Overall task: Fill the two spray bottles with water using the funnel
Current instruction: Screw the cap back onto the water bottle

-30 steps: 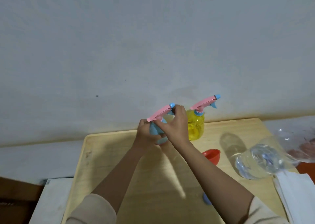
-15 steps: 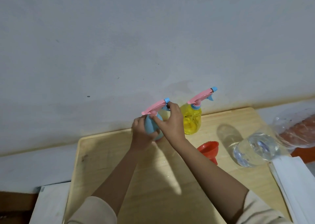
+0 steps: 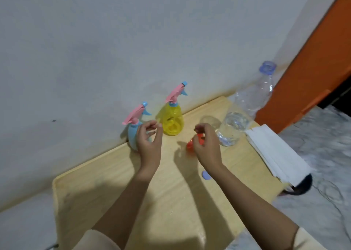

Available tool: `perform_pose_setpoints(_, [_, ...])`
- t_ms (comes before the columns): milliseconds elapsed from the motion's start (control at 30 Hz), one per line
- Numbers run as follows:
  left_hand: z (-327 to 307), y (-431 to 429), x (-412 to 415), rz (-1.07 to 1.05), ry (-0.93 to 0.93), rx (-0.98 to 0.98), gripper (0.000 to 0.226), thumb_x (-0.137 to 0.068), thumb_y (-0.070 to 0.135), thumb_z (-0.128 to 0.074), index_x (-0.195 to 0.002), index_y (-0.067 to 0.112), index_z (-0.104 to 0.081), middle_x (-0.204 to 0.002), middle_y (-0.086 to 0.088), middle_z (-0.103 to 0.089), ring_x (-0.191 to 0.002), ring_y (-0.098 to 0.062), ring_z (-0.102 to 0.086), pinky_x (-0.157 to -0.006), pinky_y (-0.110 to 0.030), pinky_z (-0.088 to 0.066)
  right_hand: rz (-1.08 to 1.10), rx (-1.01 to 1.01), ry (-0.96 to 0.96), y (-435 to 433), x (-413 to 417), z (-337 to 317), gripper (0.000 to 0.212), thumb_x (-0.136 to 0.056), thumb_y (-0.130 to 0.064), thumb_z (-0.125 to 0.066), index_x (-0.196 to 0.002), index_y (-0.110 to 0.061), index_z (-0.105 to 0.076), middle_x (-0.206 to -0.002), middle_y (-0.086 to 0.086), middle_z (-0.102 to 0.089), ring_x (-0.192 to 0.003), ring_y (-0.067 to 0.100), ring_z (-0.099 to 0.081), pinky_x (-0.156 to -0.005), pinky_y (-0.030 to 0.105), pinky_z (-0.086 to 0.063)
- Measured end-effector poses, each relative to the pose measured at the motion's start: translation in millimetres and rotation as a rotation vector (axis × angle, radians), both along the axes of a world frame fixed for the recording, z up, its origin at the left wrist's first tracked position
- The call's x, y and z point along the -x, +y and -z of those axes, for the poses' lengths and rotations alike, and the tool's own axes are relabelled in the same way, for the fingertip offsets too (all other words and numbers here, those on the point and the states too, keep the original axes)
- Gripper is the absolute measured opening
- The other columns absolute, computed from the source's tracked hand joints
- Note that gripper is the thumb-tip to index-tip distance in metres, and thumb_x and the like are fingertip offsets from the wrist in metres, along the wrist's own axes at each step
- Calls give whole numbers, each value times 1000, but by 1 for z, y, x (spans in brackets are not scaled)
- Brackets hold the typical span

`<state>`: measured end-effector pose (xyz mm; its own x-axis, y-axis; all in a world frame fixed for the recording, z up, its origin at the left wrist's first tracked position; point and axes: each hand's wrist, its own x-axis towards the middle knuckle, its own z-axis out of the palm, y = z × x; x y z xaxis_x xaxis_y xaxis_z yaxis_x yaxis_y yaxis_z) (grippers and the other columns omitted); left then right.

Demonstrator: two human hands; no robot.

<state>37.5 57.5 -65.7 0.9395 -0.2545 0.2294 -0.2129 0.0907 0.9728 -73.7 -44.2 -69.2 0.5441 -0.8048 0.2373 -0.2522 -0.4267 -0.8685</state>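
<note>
A blue spray bottle (image 3: 133, 133) with a pink trigger head stands at the table's far edge by the wall. To its right stands a yellow spray bottle (image 3: 172, 121), also with its pink head on. My left hand (image 3: 149, 141) hovers just in front of the blue bottle, fingers loosely curled, holding nothing. My right hand (image 3: 206, 145) hangs over the red funnel (image 3: 190, 144), which lies on the table and is mostly hidden behind it. A clear water bottle (image 3: 245, 109), uncapped and partly full, stands to the right.
The wooden table (image 3: 171, 202) carries a small blue cap (image 3: 206, 175) near my right wrist. A stack of white paper towels (image 3: 273, 154) lies at the right edge. A grey wall is close behind the bottles, an orange panel (image 3: 319, 59) at far right.
Both hands have let go of the blue spray bottle and drawn back; it now stands on the table. My right hand moved right, over the funnel. The camera view has swung rightward.
</note>
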Motion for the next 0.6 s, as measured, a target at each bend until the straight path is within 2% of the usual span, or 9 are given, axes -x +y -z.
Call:
perform_pose_setpoints(67, [-25,-28,12,226,-63,-11,16,-84,22,-66,-99,21,-60,-98,-3,-62,-90,-6,-60,-82,-24,-49,82,-9,138,-6,38,19,23,-83,-11,-55,-105,-18,-55,-101,-8,-60,-97,14,-59,-76,30,-46])
perform_pose_setpoints(167, [-62,-73,35,522,-199,-98,40,-84,23,-70,-120,15,-56,-113,2,-58,-104,4,-55,-90,-15,-44,83,-33,369,-10,83,45,31,-85,-18,-55,-117,-18,-53,-114,-4,-56,-108,16,-54,-79,28,-44])
perform_pose_setpoints(300, [-96,-131,68,753,-314,-285,80,-79,37,-75,-143,16,-34,-139,-2,-38,-128,-10,-40,-101,-21,-34,-11,20,700,-7,100,64,45,-88,-30,-53,-132,-21,-46,-130,0,-45,-118,21,-46,-82,35,-46])
perform_pose_setpoints(400, [-101,-162,86,737,-382,-345,96,-75,44,-77,-149,15,-22,-147,-6,-28,-137,-17,-31,-104,-24,-30,-77,51,781,3,93,72,44,-85,-28,-52,-129,-23,-46,-125,1,-46,-112,24,-46,-79,36,-48])
perform_pose_setpoints(467, [-98,-176,92,668,-426,-370,100,-73,48,-76,-149,14,-20,-150,-9,-24,-139,-21,-28,-107,-31,-31,-132,120,798,8,90,80,38,-82,-26,-50,-121,-24,-50,-119,2,-48,-107,27,-47,-77,36,-46])
perform_pose_setpoints(533, [-95,-186,92,595,-447,-385,97,-74,48,-75,-148,14,-23,-150,-10,-25,-138,-23,-30,-108,-38,-35,-207,269,811,10,89,87,32,-85,-26,-49,-117,-22,-52,-120,4,-49,-106,29,-47,-77,37,-43])
perform_pose_setpoints(600, [-91,-192,93,566,-436,-368,89,-77,41,-75,-147,15,-26,-148,-10,-30,-134,-22,-34,-105,-36,-38,-235,317,757,9,88,95,26,-88,-21,-47,-111,-16,-58,-118,8,-53,-104,30,-49,-72,35,-41])
